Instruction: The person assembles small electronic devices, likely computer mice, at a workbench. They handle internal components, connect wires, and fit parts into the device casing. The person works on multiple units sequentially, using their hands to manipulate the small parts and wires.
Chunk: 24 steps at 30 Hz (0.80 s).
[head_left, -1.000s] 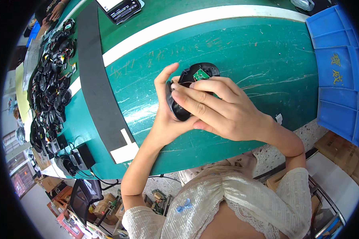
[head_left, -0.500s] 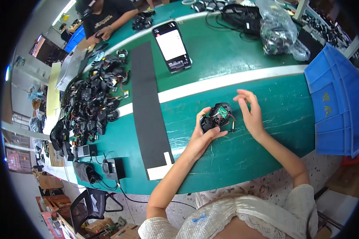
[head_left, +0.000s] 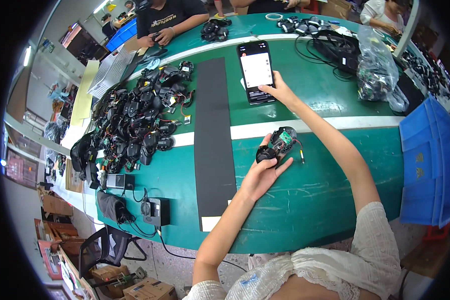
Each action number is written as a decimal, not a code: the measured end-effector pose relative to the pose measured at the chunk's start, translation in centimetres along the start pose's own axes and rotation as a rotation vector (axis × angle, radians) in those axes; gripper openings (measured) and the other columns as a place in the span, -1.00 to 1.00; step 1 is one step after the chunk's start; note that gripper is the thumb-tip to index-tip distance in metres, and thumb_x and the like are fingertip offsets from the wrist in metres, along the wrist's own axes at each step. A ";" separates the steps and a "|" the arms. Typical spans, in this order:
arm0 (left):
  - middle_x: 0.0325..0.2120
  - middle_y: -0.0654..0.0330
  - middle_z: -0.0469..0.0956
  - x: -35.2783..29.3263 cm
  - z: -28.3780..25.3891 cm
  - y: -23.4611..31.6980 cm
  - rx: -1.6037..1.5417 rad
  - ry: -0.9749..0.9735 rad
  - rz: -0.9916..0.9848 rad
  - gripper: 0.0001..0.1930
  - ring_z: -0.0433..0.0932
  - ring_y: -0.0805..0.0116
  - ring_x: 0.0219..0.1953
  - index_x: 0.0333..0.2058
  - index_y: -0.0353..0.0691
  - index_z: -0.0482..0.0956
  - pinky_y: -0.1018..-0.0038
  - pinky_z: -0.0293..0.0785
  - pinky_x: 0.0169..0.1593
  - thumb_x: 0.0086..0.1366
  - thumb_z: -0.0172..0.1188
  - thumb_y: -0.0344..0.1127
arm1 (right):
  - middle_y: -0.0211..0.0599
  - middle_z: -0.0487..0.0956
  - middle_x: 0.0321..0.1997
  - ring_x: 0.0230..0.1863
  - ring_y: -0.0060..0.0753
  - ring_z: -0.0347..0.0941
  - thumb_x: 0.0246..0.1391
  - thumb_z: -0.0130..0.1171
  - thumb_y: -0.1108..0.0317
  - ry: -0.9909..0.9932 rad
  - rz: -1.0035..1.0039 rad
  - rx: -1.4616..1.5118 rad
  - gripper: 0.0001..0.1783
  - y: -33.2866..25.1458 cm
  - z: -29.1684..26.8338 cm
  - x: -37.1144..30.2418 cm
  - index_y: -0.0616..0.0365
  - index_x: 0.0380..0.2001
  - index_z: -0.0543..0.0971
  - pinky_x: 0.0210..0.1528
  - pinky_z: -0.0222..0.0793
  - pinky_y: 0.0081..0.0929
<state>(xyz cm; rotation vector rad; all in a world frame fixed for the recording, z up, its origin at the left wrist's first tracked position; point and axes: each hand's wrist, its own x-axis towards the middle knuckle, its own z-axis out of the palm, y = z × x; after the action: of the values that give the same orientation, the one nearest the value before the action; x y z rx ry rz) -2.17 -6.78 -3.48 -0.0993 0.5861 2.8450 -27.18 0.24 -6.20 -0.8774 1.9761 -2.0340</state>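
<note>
My left hand (head_left: 261, 176) is closed around an opened black computer mouse (head_left: 283, 143). Its shell is parted, and a green circuit board (head_left: 285, 137) shows inside. From it a red wire leads to a small dark piece with a yellowish band (head_left: 302, 157), hanging at the right. Farther off, my right hand (head_left: 279, 90) is at the lower right corner of a black phone (head_left: 256, 72) with a lit, mostly white screen. The thumb lies on the phone's front; the other fingers are partly hidden at its edge.
Left of the dark mat (head_left: 213, 145) lies a big heap of black mouse parts (head_left: 140, 110) with wires. A blue crate (head_left: 425, 160) borders the right side. At the back are a clear bag of parts (head_left: 377, 67) and a co-worker's hands (head_left: 160, 38). A small black box (head_left: 156, 212) stands front left.
My right hand has moved from beside the mouse, away from me, to the phone. My left hand still holds the mouse. The whole view has shifted, showing more of the far side.
</note>
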 end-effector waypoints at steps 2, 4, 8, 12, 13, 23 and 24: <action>0.08 0.10 0.23 0.1 0.1 0.4 -0.091 -0.006 -0.028 -0.16 0.17 0.17 0.16 0.25 0.05 -0.05 0.08 -0.09 0.30 -0.02 0.01 -0.61 | -0.10 0.34 -0.01 0.06 -0.40 0.26 -0.05 0.23 0.27 -0.029 -0.020 -0.001 -0.32 0.8 -0.2 0.3 0.39 0.02 0.15 0.10 0.18 -0.48; 0.10 0.11 0.21 0.2 -0.1 0.7 -0.090 -0.004 -0.024 -0.14 0.14 0.18 0.18 0.25 0.08 -0.07 0.09 -0.10 0.31 -0.04 0.01 -0.62 | -0.16 0.37 -0.04 0.04 -0.44 0.27 0.00 0.16 0.35 0.004 -0.015 0.040 -0.44 0.7 0.3 0.3 0.36 0.00 0.19 0.09 0.18 -0.51; 0.13 0.11 0.19 0.4 0.1 1.0 -0.072 -0.030 -0.039 -0.10 0.09 0.20 0.22 0.26 0.11 -0.10 0.10 -0.15 0.31 -0.06 0.06 -0.59 | -0.22 0.43 -0.10 -0.01 -0.43 0.29 0.14 0.01 0.24 0.110 0.131 0.205 -0.58 0.4 -0.7 0.3 0.32 -0.04 0.32 0.07 0.17 -0.50; 0.10 0.12 0.20 0.4 -0.7 1.1 -0.147 -0.109 -0.027 -0.11 0.18 0.24 0.16 0.26 0.08 -0.14 0.06 -0.09 0.30 -0.01 0.01 -0.66 | -0.17 0.42 -0.04 0.04 -0.41 0.28 0.20 -0.12 0.04 0.267 -0.002 -0.286 -0.47 -2.1 -1.4 -3.4 0.32 0.01 0.32 0.09 0.14 -0.46; 0.10 0.13 0.20 0.2 -0.7 1.1 -0.153 -0.102 -0.012 -0.12 0.18 0.24 0.15 0.26 0.08 -0.13 0.07 -0.09 0.30 -0.01 0.01 -0.66 | -0.16 0.42 -0.03 0.05 -0.41 0.27 0.21 -0.13 0.04 0.295 -0.096 -0.435 -0.46 -3.0 -1.6 -5.2 0.32 0.01 0.32 0.10 0.13 -0.45; 0.13 0.07 0.14 -0.2 0.7 -0.4 -0.264 -0.122 -0.031 -0.27 0.15 0.14 0.19 0.20 -0.03 0.05 0.26 0.08 0.29 0.02 -0.07 -0.68 | -0.14 0.41 -0.03 -0.08 -0.36 0.37 0.10 0.07 0.30 -0.078 0.049 -0.216 -0.48 -9.6 -0.1 -20.8 0.22 0.10 0.21 -0.03 0.28 -0.41; 0.13 0.06 0.13 -0.1 0.9 -0.7 -0.252 -0.131 -0.027 -0.28 0.15 0.13 0.19 0.20 -0.05 0.06 0.27 0.09 0.28 0.02 -0.06 -0.68 | -0.17 0.44 -0.08 -0.12 -0.40 0.38 0.10 0.07 0.31 -0.056 0.033 -0.250 -0.50 -9.1 -0.3 -21.1 0.23 0.08 0.23 -0.08 0.29 -0.43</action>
<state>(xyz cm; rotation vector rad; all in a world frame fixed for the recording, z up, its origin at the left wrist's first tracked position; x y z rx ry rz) -1.93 -5.86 -2.91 0.0354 0.1973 2.8577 -7.68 12.20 -3.52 -0.9304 2.2308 -1.7491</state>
